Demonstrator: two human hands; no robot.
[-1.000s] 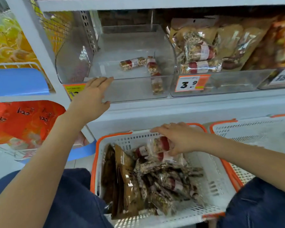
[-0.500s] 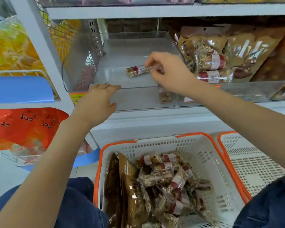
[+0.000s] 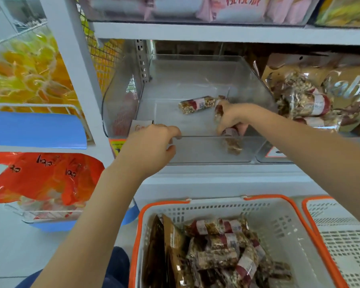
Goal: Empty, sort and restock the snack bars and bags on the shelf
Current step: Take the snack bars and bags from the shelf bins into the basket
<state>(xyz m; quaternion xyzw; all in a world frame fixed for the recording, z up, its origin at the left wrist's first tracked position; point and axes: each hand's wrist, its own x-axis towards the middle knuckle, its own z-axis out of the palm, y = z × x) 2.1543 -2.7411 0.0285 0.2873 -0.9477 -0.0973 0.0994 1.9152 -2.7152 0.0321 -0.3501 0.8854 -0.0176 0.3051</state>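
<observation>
A clear plastic bin point(image 3: 195, 80) sits on the middle shelf. Inside it lies one nut bar with a red label point(image 3: 196, 104). My right hand point(image 3: 231, 119) reaches into the bin and grips two more bars, one sticking up behind the fingers point(image 3: 219, 104) and one below them at the bin's front wall point(image 3: 231, 141). My left hand point(image 3: 154, 145) holds the bin's front rim, fingers curled over its edge. Below, a white basket with an orange rim point(image 3: 279, 223) holds several nut bars point(image 3: 220, 246) and brown snack bags point(image 3: 166, 252).
A neighbouring bin to the right holds brown bags and bundled bars point(image 3: 312, 96). A second, upturned basket point(image 3: 341, 235) stands at the right. Orange and yellow bags point(image 3: 40, 177) hang on the left rack. Pink packs point(image 3: 227, 7) fill the top shelf.
My right hand has gone from the basket up into the bin and closed on two bars there. My left hand has curled over the bin's rim. The view has shifted upward.
</observation>
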